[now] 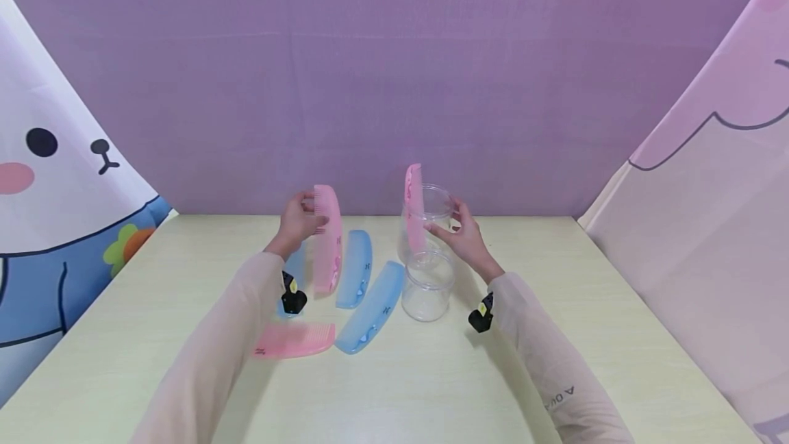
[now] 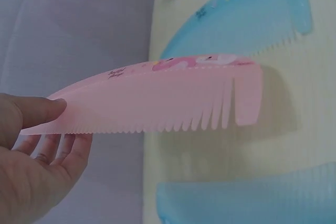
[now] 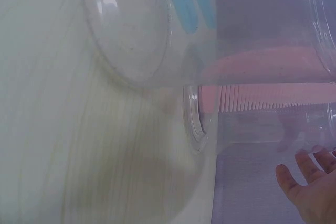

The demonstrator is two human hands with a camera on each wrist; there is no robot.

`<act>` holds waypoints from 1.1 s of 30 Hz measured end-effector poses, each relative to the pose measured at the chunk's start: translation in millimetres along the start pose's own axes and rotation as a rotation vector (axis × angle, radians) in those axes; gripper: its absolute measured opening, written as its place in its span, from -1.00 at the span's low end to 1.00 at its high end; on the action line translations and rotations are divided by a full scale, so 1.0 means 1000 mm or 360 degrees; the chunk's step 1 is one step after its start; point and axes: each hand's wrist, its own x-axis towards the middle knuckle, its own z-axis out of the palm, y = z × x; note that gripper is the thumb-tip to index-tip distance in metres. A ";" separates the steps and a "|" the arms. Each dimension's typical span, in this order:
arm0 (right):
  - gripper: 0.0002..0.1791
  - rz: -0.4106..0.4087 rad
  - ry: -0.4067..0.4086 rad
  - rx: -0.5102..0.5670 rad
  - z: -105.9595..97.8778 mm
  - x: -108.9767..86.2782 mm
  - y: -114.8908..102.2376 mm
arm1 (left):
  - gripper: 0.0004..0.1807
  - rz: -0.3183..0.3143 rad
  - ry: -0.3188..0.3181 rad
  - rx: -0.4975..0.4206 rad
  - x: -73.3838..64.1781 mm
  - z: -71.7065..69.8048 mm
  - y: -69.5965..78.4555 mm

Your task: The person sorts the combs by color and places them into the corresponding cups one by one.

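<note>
My left hand (image 1: 298, 222) pinches one end of a pink comb (image 1: 329, 242), the thumb on one face and the fingers behind, as the left wrist view shows. The comb stands nearly upright in the head view, teeth to the left. My right hand (image 1: 465, 238) grips the rear clear jar (image 1: 437, 210) near its top, thumb in front and fingers round the right side. Inside that jar leans another pink comb (image 1: 414, 201), its end rising above the rim. A second clear jar (image 1: 427, 297) stands just in front of it.
Between the hands lie two blue combs (image 1: 355, 269) (image 1: 372, 308) on the pale table (image 1: 401, 396). Another blue comb (image 1: 296, 266) is partly hidden under the left wrist. Nearer, a pink comb (image 1: 298, 340) lies flat. A purple cloth (image 1: 394, 88) hangs behind the table.
</note>
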 end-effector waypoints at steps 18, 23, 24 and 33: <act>-0.07 -0.0008 -0.0001 0.0004 0.000 0.000 0.001 | -0.39 0.0263 0.0211 -0.0016 0.000 0.008 0.041; -0.07 -0.0008 -0.0005 0.0003 0.000 0.000 0.001 | -0.41 0.0380 0.0251 -0.0086 -0.003 0.012 0.054; -0.07 -0.0009 -0.0005 0.0004 0.000 0.000 0.001 | -0.41 0.0402 0.0259 -0.0114 -0.003 0.013 0.058; -0.07 -0.0016 0.0000 0.0014 0.001 0.000 0.000 | -0.43 0.0536 0.0343 -0.0302 -0.004 0.024 0.088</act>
